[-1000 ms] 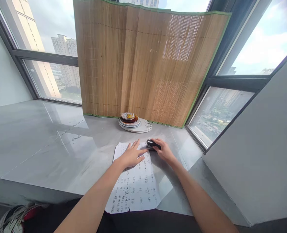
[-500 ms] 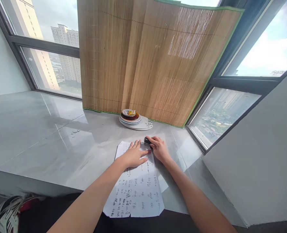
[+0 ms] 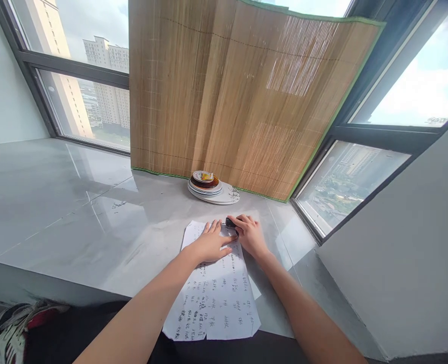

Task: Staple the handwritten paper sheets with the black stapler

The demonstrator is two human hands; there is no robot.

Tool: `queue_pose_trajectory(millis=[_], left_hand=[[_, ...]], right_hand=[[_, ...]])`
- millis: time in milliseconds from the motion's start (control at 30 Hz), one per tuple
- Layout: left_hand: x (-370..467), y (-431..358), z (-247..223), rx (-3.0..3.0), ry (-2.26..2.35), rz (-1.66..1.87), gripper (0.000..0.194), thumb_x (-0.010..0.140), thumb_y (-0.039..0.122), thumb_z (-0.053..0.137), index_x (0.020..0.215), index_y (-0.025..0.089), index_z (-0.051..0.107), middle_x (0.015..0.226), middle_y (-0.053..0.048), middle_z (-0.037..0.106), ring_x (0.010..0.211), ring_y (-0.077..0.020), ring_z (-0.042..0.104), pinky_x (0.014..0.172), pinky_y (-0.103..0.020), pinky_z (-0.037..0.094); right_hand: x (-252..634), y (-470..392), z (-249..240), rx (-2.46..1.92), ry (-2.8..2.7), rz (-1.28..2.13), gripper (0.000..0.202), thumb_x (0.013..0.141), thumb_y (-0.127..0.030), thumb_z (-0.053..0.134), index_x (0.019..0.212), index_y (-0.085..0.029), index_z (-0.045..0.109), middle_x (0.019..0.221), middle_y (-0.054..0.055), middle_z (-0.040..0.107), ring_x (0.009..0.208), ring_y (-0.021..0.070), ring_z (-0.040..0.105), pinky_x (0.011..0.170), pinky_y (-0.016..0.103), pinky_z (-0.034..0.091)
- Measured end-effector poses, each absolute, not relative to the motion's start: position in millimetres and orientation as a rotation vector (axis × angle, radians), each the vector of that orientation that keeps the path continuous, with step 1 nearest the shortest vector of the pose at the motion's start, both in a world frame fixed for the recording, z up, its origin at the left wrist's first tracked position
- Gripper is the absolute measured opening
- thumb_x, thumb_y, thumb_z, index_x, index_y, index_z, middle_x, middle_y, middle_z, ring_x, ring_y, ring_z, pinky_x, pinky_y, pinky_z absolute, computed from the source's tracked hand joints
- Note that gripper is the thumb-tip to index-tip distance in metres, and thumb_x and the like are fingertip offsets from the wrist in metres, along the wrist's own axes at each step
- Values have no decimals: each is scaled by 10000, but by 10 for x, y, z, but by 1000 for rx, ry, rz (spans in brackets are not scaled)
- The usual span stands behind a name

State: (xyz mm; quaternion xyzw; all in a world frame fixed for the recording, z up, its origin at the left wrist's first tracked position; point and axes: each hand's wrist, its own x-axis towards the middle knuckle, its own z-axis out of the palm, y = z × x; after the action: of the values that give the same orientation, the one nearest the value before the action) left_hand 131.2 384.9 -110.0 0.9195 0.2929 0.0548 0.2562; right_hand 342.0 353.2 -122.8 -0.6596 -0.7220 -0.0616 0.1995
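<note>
A sheet of white paper (image 3: 224, 298) covered in handwriting lies on the grey tiled sill, its lower end reaching past the front edge. My left hand (image 3: 211, 245) presses flat on the paper's upper part, fingers spread. At the top right corner, my right hand (image 3: 250, 235) grips a small black stapler (image 3: 230, 222), fingers wrapped over its top. Its front end meets the paper's upper edge, near my left fingertips. Part of the stapler is hidden under my right fingers.
Behind the paper stands a stack of plates (image 3: 207, 189) with a small yellow packet (image 3: 206, 176) on top. A bamboo blind (image 3: 224, 91) hangs over the window. Small dark bits (image 3: 118, 205) lie on the sill at left. A shoe (image 3: 15, 328) shows at lower left.
The view has shifted slightly. Both hands keep nearly the same place on the paper and the stapler; no clear movement of either shows.
</note>
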Motion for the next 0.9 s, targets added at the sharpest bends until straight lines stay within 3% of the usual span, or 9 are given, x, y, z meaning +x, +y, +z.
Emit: queue_pose_trajectory(millis=[333, 567, 800, 900], left_hand=[[1314, 3855, -1099, 2505, 785, 164, 476, 1044, 480, 540, 1496, 364, 632, 1818, -32, 90, 1660, -430, -13, 1299, -710, 83], [1291, 3899, -1162, 2506, 776, 169, 556, 1056, 539, 510, 1597, 413, 519, 1817, -27, 85, 1665, -396, -35, 1305, -698, 66], [1244, 3913, -1133, 2508, 766, 150, 561, 1067, 550, 472, 1615, 430, 488, 1820, -24, 79, 1665, -385, -46, 1308, -668, 69], [1246, 3919, -1126, 2480, 782, 182, 602, 1033, 591, 532, 1605, 404, 513, 1812, -45, 137, 1670, -385, -9, 1307, -652, 108]], right_hand=[[3283, 3492, -1202, -1951, -2110, -361, 639, 943, -26, 495, 1429, -400, 676, 1233, 74, 694, 1145, 268, 539, 991, 423, 336], [3462, 3538, -1278, -1806, -1896, -139, 598, 994, -83, 442, 1504, -335, 626, 1225, 79, 700, 1116, 254, 572, 945, 366, 438], [3643, 3530, -1348, -1860, -1754, -83, 721, 899, -80, 576, 1581, -307, 529, 1174, 67, 694, 1101, 249, 621, 897, 329, 509], [3667, 3535, -1351, -1835, -1680, -162, 663, 903, -75, 534, 1531, -286, 577, 1109, 73, 691, 1086, 257, 624, 908, 346, 514]])
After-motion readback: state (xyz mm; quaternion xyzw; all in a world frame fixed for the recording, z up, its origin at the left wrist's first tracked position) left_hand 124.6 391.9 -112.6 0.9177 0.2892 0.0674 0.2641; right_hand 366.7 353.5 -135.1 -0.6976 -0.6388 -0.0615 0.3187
